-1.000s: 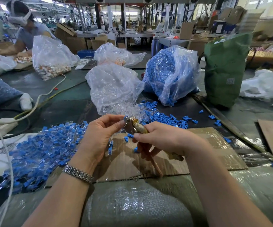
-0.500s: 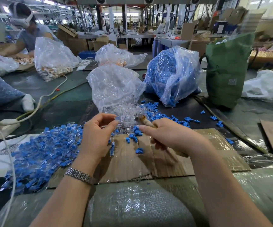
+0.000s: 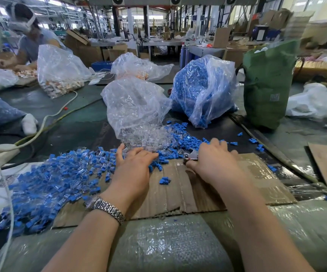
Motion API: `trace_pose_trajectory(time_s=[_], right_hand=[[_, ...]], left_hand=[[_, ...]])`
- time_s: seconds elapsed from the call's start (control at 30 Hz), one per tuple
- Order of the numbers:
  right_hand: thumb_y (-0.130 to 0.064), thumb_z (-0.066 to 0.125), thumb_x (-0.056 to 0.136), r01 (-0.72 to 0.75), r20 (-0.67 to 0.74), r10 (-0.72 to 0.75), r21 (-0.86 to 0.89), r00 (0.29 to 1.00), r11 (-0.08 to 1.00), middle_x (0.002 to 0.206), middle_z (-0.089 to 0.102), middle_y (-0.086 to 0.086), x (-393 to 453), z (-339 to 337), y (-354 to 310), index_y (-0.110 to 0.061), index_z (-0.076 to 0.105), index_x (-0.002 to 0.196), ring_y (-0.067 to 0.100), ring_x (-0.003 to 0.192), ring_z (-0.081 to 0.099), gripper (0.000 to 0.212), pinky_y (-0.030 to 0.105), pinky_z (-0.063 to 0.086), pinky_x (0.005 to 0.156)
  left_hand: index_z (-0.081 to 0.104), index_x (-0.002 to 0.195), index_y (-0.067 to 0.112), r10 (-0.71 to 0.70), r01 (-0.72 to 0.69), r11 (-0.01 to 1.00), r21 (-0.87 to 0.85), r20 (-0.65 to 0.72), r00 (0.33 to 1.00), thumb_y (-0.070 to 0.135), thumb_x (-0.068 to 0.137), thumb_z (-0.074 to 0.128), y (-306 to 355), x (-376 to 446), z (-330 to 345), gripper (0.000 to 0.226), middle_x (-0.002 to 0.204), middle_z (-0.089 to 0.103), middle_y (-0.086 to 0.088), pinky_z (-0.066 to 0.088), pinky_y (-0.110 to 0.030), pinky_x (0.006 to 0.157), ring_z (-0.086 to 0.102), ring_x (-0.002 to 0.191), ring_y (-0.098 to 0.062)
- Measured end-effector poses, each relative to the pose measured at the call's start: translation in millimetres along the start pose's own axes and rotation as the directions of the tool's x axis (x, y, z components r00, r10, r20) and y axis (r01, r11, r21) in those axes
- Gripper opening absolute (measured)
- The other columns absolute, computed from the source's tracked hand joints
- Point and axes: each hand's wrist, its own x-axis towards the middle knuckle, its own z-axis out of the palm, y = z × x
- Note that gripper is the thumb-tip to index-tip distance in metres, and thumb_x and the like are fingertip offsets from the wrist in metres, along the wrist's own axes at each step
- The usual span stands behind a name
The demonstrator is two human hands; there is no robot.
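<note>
Pressing spread fingers flat on the clear pieces at the clear bag mouth, the left hand holds nothing — right hand grips a small metal tool at the cardboard edge, beside loose blue pieces.

The label on the green bag is unreadable.
</note>
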Motion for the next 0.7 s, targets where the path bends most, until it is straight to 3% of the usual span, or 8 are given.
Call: trace_pose_trajectory(time_s=[0.1, 0.2, 0.47, 0.57, 0.63, 0.7], right_hand=[[-0.036, 0.061, 0.097, 0.174, -0.112, -0.169, 0.032, 0.979, 0.984, 0.128, 0.051, 0.005, 4, -5, -17, -0.022, 0.058, 0.125, 0.028, 0.125, 0.043, 0.031, 0.055, 0.034, 0.101], [-0.02, 0.06, 0.097, 0.324, -0.106, -0.318, 0.046, 0.942, 0.945, 0.117, 0.059, -0.001, 8, -5, -36, -0.027, 0.066, 0.115, 0.024, 0.12, 0.047, 0.02, 0.052, 0.032, 0.101], [-0.016, 0.055, 0.099, 0.411, -0.117, -0.407, 0.009, 0.906, 0.912, 0.105, 0.061, 0.001, 15, 15, -57, -0.025, 0.068, 0.109, 0.026, 0.114, 0.053, 0.018, 0.044, 0.032, 0.095], [-0.017, 0.059, 0.098, 0.433, -0.137, -0.424, 0.044, 0.895, 0.9, 0.104, 0.058, 0.002, 15, 18, -57, -0.022, 0.069, 0.107, 0.023, 0.108, 0.052, 0.014, 0.043, 0.035, 0.094], [-0.022, 0.063, 0.098, 0.432, -0.24, -0.379, 0.232, 0.894, 0.871, 0.095, 0.058, -0.003, 13, 20, -52, -0.021, 0.072, 0.104, 0.014, 0.092, 0.053, 0.011, 0.037, 0.044, 0.091], [-0.025, 0.069, 0.094, 0.383, -0.281, -0.264, 0.582, 0.923, 0.718, 0.085, 0.067, -0.009, 11, 17, -45, -0.019, 0.075, 0.098, 0.006, 0.078, 0.061, 0.009, 0.028, 0.053, 0.081]], left_hand=[[0.061, 0.13, 0.043, 0.019, -0.019, 1.0, 0.005, -0.063, 0.998, 0.019, 0.103, 0.048, -1, 1, -1, 0.038, 0.13, 0.062, 0.022, -0.007, -0.048, 0.122, 0.048, 0.133, -0.007], [0.068, 0.118, 0.041, 0.035, -0.033, 0.999, 0.019, -0.116, 0.993, 0.023, 0.1, 0.058, -1, 0, -3, 0.027, 0.117, 0.066, 0.021, 0.001, -0.046, 0.12, 0.055, 0.121, -0.007], [0.069, 0.109, 0.034, 0.055, -0.063, 0.997, -0.047, -0.159, 0.986, 0.029, 0.097, 0.064, -1, -4, -12, 0.015, 0.103, 0.064, 0.017, 0.018, -0.039, 0.111, 0.058, 0.109, -0.009], [0.07, 0.106, 0.028, 0.049, -0.077, 0.986, -0.145, -0.19, 0.981, 0.024, 0.095, 0.065, -3, -6, -15, 0.012, 0.1, 0.065, 0.012, 0.034, -0.035, 0.104, 0.06, 0.1, -0.01], [0.07, 0.104, 0.022, 0.024, -0.083, 0.951, -0.299, -0.196, 0.98, 0.016, 0.094, 0.067, -2, -5, -17, 0.013, 0.097, 0.065, 0.008, 0.051, -0.033, 0.093, 0.062, 0.091, -0.007], [0.068, 0.104, 0.026, -0.031, -0.072, 0.898, -0.434, -0.226, 0.974, 0.012, 0.093, 0.069, -2, -5, -20, 0.018, 0.095, 0.065, 0.011, 0.057, -0.022, 0.08, 0.064, 0.085, -0.002]])
